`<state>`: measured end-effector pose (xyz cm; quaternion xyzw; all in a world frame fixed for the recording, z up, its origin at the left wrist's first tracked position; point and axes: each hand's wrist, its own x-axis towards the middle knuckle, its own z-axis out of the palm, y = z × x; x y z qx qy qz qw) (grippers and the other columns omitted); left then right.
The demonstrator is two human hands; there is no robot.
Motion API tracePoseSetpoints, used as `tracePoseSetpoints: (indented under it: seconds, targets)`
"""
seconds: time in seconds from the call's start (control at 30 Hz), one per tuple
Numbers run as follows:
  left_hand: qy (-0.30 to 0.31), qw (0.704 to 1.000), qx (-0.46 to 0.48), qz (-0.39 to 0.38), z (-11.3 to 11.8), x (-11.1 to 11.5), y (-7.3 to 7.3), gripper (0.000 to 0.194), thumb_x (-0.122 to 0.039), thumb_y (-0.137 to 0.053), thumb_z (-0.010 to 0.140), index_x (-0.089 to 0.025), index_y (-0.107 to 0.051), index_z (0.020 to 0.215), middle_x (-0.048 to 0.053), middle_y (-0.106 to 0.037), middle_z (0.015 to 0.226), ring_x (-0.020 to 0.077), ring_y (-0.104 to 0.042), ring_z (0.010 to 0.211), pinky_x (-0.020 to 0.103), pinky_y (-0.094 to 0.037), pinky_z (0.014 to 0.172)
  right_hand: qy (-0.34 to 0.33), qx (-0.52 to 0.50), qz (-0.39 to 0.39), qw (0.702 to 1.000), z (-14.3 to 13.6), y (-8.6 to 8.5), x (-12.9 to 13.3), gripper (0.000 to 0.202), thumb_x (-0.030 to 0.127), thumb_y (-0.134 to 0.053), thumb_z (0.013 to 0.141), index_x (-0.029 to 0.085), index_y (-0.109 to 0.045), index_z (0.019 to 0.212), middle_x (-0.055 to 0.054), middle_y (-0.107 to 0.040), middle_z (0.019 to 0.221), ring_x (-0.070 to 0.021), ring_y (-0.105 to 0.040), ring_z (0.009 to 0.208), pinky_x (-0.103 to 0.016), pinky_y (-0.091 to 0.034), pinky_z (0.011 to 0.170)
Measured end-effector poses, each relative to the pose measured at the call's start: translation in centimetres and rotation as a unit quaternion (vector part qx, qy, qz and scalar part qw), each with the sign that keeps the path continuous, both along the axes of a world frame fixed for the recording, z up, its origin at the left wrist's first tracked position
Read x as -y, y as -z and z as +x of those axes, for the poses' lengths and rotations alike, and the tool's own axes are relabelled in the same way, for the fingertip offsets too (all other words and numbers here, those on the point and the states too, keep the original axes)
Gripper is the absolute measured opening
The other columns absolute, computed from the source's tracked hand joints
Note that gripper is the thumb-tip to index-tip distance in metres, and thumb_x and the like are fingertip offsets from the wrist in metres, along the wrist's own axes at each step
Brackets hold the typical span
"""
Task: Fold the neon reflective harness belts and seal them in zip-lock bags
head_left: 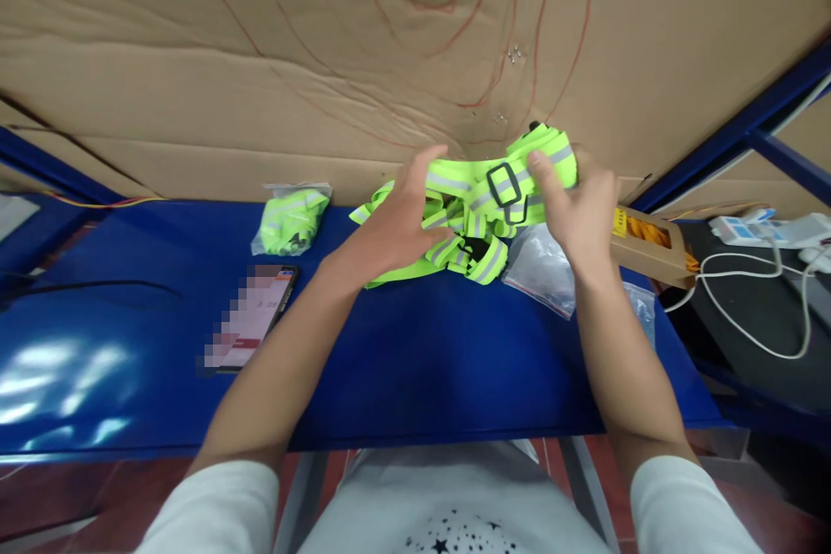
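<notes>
A fluorescent yellow-green reflective strap harness (542,157) with grey stripes is folded into a bundle in my right hand (580,212), thumb pressed on its front. A black rectangular buckle (504,184) hangs on the front of the bundle. My left hand (403,221) is beside it, thumb and fingers apart, near the left end of the folded band; its fingertips are partly hidden. Below and between my hands, more loose yellow-green straps (486,264) lie tangled on the blue table (415,363), with a black fitting among them.
A bagged yellow-green strap bundle (293,221) and a phone (260,316) lie at left. Clear plastic bags (542,268) lie under my right wrist. An open cardboard box (649,247) stands at right, near white cables (753,273). A cardboard panel (260,104) rises behind.
</notes>
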<state>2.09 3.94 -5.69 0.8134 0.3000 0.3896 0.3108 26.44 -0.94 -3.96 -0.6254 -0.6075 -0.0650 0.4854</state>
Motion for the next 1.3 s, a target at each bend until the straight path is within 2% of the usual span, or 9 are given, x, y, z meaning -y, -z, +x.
tracePoseSetpoints:
  seconds: [0.1, 0.17, 0.33, 0.47, 0.67, 0.87, 1.07, 1.2, 1.3]
  targets:
    - [-0.038, 0.992, -0.110, 0.047, -0.4, 2.4, -1.6, 0.093, -0.043, -0.086, 0.077, -0.022, -0.037, 0.153, 0.018, -0.034, 0.165, 0.0401, -0.029, 0.156, 0.058, -0.027, 0.127, 0.052, 0.085, -0.021, 0.995, 0.5, -0.4, 0.1, 0.062, 0.076, -0.052, 0.094, 0.020, -0.072, 0.111, -0.010, -0.074, 0.089, -0.0297, -0.070, 0.088, -0.044, -0.055, 0.083]
    - [-0.074, 0.990, -0.110, 0.040, 0.2, 4.3, -2.3, 0.073, -0.045, -0.081, 0.083, -0.019, -0.048, 0.144, 0.017, -0.051, 0.151, 0.0385, -0.045, 0.146, 0.057, -0.035, 0.121, 0.067, 0.126, -0.027, 0.989, 0.1, -0.5, 0.4, 0.065, 0.076, -0.050, 0.095, 0.019, -0.072, 0.119, -0.013, -0.075, 0.096, -0.0318, -0.070, 0.096, -0.045, -0.055, 0.084]
    - [0.017, 0.984, 0.007, -0.178, 2.6, 6.0, -2.4, 0.054, -0.057, -0.071, 0.090, -0.019, -0.059, 0.126, 0.013, -0.067, 0.123, 0.0277, -0.069, 0.108, 0.042, -0.057, 0.094, 0.067, 0.175, 0.008, 0.982, -1.9, -0.3, 1.5, 0.059, 0.069, -0.048, 0.099, 0.022, -0.068, 0.130, -0.015, -0.074, 0.107, -0.0331, -0.065, 0.111, -0.047, -0.057, 0.090]
    - [0.112, 0.934, 0.185, -0.285, 3.6, 4.8, -2.5, 0.058, -0.063, -0.067, 0.091, -0.024, -0.059, 0.134, 0.010, -0.060, 0.144, 0.0323, -0.058, 0.136, 0.045, -0.054, 0.107, 0.004, 0.183, 0.091, 0.979, -3.9, 0.5, 2.6, 0.051, 0.061, -0.053, 0.100, 0.026, -0.064, 0.136, -0.014, -0.072, 0.117, -0.0328, -0.064, 0.116, -0.051, -0.055, 0.100]
    - [0.169, 0.835, 0.358, -0.383, 3.8, 3.8, -2.2, 0.075, -0.077, -0.026, 0.100, -0.020, -0.069, 0.125, 0.010, -0.071, 0.127, 0.0365, -0.048, 0.147, 0.054, -0.046, 0.117, -0.099, 0.137, 0.150, 0.974, -6.6, 2.4, 2.4, 0.048, 0.057, -0.058, 0.100, 0.024, -0.065, 0.133, -0.011, -0.072, 0.118, -0.0290, -0.069, 0.114, -0.044, -0.056, 0.104]
    - [0.205, 0.882, 0.272, -0.327, 1.7, 1.1, 0.9, 0.070, -0.070, -0.087, 0.066, -0.020, -0.073, 0.113, 0.011, -0.075, 0.116, 0.0389, -0.062, 0.131, 0.051, -0.052, 0.109, -0.199, 0.044, 0.097, 0.974, -5.6, 1.7, 1.9, 0.050, 0.062, -0.069, 0.091, 0.024, -0.068, 0.123, -0.007, -0.077, 0.113, -0.0250, -0.074, 0.101, -0.039, -0.059, 0.094]
    - [0.281, 0.881, 0.136, -0.355, -0.6, 0.5, -0.2, 0.083, -0.049, -0.101, 0.051, -0.023, -0.071, 0.124, 0.010, -0.076, 0.109, 0.0356, -0.072, 0.109, 0.050, -0.058, 0.095, -0.351, 0.095, 0.040, 0.931, -4.5, 0.4, 1.9, 0.039, 0.057, -0.076, 0.087, 0.029, -0.076, 0.115, -0.002, -0.080, 0.103, -0.0236, -0.072, 0.102, -0.037, -0.057, 0.094]
    - [0.267, 0.905, 0.071, -0.323, -0.5, 1.2, -1.2, 0.070, -0.042, -0.101, 0.048, -0.022, -0.074, 0.109, 0.009, -0.076, 0.096, 0.0367, -0.072, 0.106, 0.050, -0.060, 0.090, -0.302, 0.188, 0.073, 0.932, -4.5, 0.9, 2.1, 0.044, 0.069, -0.060, 0.092, 0.036, -0.076, 0.116, -0.002, -0.077, 0.112, -0.0277, -0.068, 0.113, -0.047, -0.049, 0.107]
    - [0.231, 0.925, 0.067, -0.293, -0.2, 1.8, -1.4, 0.070, -0.036, -0.099, 0.052, -0.024, -0.073, 0.116, 0.009, -0.075, 0.114, 0.0369, -0.066, 0.123, 0.050, -0.056, 0.102, -0.191, 0.120, 0.188, 0.956, -5.1, 1.6, 2.3, 0.054, 0.073, -0.042, 0.098, 0.036, -0.068, 0.129, -0.008, -0.063, 0.140, -0.0335, -0.056, 0.134, -0.055, -0.041, 0.115]
